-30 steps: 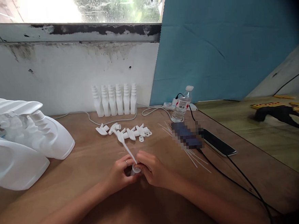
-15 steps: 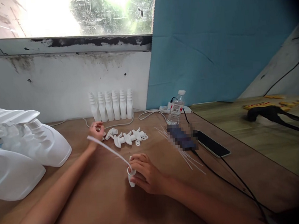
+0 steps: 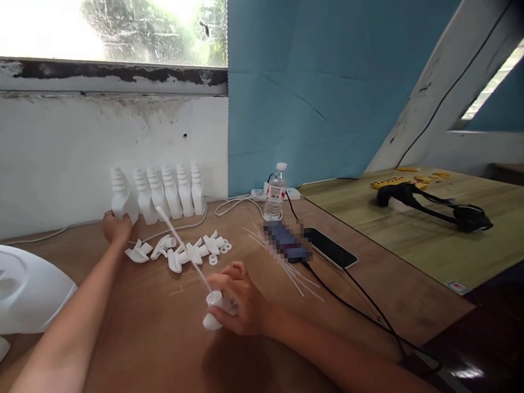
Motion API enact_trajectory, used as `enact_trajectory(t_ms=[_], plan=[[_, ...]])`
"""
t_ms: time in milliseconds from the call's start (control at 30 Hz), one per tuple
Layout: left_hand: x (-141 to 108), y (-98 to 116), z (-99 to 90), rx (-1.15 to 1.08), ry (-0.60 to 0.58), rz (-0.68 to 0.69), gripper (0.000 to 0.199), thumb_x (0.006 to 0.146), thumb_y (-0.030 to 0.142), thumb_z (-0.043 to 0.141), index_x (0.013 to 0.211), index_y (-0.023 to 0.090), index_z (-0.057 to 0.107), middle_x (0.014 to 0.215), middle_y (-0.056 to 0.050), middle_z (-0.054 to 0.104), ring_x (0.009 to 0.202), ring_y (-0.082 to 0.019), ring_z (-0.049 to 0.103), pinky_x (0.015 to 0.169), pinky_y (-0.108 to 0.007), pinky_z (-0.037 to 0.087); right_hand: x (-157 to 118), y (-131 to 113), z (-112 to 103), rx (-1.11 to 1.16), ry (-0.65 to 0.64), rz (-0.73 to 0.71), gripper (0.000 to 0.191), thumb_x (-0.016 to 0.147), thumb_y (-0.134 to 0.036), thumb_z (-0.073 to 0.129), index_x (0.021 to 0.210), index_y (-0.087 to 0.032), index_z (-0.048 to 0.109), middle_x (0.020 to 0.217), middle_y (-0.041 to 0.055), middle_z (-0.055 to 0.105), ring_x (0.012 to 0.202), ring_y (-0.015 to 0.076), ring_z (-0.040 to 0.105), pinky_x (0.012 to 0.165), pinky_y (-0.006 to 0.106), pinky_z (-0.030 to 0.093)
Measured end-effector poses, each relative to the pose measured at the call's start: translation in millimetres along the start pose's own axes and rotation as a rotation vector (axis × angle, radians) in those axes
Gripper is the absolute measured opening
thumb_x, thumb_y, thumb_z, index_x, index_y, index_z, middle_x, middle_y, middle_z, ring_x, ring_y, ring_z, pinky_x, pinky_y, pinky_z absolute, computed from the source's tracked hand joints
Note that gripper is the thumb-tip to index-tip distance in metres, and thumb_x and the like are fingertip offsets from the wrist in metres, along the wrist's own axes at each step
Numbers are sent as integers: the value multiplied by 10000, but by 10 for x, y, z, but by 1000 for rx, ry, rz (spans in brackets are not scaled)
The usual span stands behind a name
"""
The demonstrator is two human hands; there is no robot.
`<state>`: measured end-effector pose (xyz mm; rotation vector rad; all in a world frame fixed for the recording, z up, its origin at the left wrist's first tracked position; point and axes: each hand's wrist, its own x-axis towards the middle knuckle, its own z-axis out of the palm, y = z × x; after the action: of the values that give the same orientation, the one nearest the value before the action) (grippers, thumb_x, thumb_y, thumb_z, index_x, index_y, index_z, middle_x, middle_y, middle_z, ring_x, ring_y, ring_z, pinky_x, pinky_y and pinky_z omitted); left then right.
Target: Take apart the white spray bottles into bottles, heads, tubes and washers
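Six white bottles stand in a row along the back edge of the worktop. The left hand is closed around the lower part of the end bottle, leftmost in the row; whether its base is raised cannot be told. The right hand, well in from the right edge, grips a spray head, its collar upward and a tube slanting from it towards the back edge.

Risks, as judged: a sideways push on the end bottle could topple its close-set neighbours. The tube has no visible finger along its length, so a knock or tilt could loosen it. The left forearm, swung rightward, could scatter the loose trigger heads and small rings.
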<state>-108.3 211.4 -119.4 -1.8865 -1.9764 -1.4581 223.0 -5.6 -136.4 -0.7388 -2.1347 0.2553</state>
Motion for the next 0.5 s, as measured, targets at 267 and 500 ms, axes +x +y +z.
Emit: enact_trajectory(t_ms=[267, 500], plan=[[-925, 256, -669, 104, 85, 163, 383, 884, 273, 528, 1223, 94, 525, 1206, -140, 571, 1144, -286, 505, 1019, -441, 406, 71, 220, -357, -38, 196, -41, 354, 792, -223, 579, 1145, -229, 605, 707, -7, 563, 759, 191, 532, 835, 409, 340], [-1456, 215, -977, 142, 61, 244, 347, 881, 235, 452, 1208, 165, 544, 1175, -128, 594, 1115, -293, 524, 987, -454, 433, 82, 279, -519, 8, 151, -151, 387, 771, -230, 565, 1153, -216, 623, 689, 7, 575, 710, 193, 526, 790, 419, 366]])
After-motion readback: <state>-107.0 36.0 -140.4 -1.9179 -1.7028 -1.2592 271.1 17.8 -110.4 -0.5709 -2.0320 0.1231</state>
